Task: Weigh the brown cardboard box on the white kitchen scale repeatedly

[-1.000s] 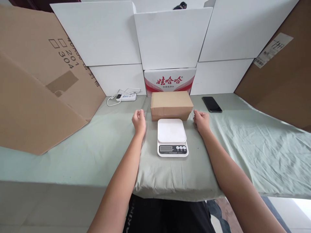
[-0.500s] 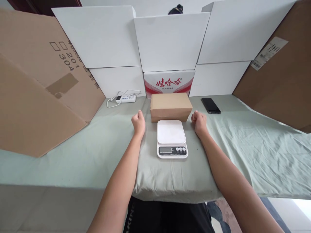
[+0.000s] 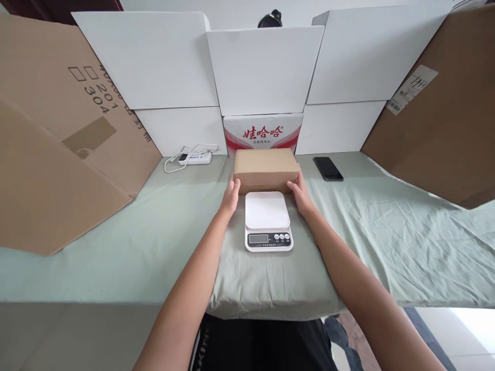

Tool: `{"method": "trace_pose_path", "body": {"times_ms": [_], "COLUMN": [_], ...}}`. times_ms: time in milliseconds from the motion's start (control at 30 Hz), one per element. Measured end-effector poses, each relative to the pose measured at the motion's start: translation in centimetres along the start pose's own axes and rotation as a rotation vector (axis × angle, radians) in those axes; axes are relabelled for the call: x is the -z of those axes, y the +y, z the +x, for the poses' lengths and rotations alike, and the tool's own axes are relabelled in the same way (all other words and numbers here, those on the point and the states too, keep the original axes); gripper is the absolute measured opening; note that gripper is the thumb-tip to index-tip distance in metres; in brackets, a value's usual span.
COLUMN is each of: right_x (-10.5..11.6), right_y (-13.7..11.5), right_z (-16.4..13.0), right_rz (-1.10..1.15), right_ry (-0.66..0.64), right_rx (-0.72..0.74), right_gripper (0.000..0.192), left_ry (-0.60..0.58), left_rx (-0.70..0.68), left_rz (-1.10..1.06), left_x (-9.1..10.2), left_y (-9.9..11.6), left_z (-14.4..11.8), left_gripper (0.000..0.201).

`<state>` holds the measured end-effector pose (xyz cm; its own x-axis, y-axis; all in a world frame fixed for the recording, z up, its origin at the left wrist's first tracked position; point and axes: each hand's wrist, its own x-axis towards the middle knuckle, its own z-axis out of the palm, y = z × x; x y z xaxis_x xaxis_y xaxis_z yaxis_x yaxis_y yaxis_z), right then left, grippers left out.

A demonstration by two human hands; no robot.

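A: Where is the brown cardboard box [image 3: 266, 169]?

B: Just above the centre of the frame, lying flat on the pale green sheet [image 3: 162, 232], directly behind the white kitchen scale [image 3: 268, 220] and in front of the red-and-white printed carton [image 3: 263, 133].

A: And the person's hands?

B: Both reach up from the bottom of the frame. The left hand [image 3: 232, 195] lies against the box's lower left corner, fingers stretched out and flat on its side. The right hand [image 3: 300, 194] meets the lower right corner the same way, fingers extended, thumb toward the front face. Neither hand is curled into a fist; the box sits between the two palms, and it rests on the sheet.

A: Does either hand touch the scale?

B: No. They pass on either side of it, close to its top corners, and its platform is bare.

A: What else is on the sheet?

B: A white power strip [image 3: 192, 157] with its cord, left of the box, and a dark phone [image 3: 328, 168] lying flat to the right. White cartons [image 3: 154, 62] stand stacked across the top, with large brown cardboard sheets [image 3: 58, 154] leaning at the left and right edges.
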<state>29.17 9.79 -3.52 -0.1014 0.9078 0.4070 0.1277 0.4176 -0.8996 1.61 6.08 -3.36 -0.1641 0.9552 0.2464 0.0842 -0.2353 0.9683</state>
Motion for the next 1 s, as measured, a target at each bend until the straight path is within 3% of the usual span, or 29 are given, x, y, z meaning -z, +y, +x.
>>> {"method": "trace_pose_path", "body": {"times_ms": [100,167,300,400,500,1000], "right_x": [0.2,0.6,1.6,2.1,2.1,1.7], "right_y": [-2.3,-4.2,-6.9,-6.7,-5.8,-5.0], "right_z": [-0.1,-0.9,-5.0,-9.2,-11.8,-11.6], "right_rz": [0.028,0.016,-0.021,-0.043,-0.062,-0.080], "right_ry": [0.035,0.042,0.033,0.031,0.069,0.054], "right_rx": [-0.034,0.035,0.110,0.089,0.060,0.068], "right_gripper": [0.107,0.111,0.116,0.115,0.112,0.105], "left_ry": [-0.022,-0.034,-0.017,-0.033,-0.048,-0.020], "left_rx": [-0.082,-0.162,-0.266,-0.247,-0.207,-0.149], "left_rz": [0.011,0.024,0.068,0.077,0.058,0.045], "left_x": [0.1,0.4,1.3,1.8,1.7,1.4], "left_y": [1.9,3.8,6.8,7.0,6.2,5.2], "left_z": [-0.7,-2.1,-7.0,-11.1,-13.5,-13.6], "left_gripper": [0.098,0.101,0.099,0.097,0.096,0.094]}}
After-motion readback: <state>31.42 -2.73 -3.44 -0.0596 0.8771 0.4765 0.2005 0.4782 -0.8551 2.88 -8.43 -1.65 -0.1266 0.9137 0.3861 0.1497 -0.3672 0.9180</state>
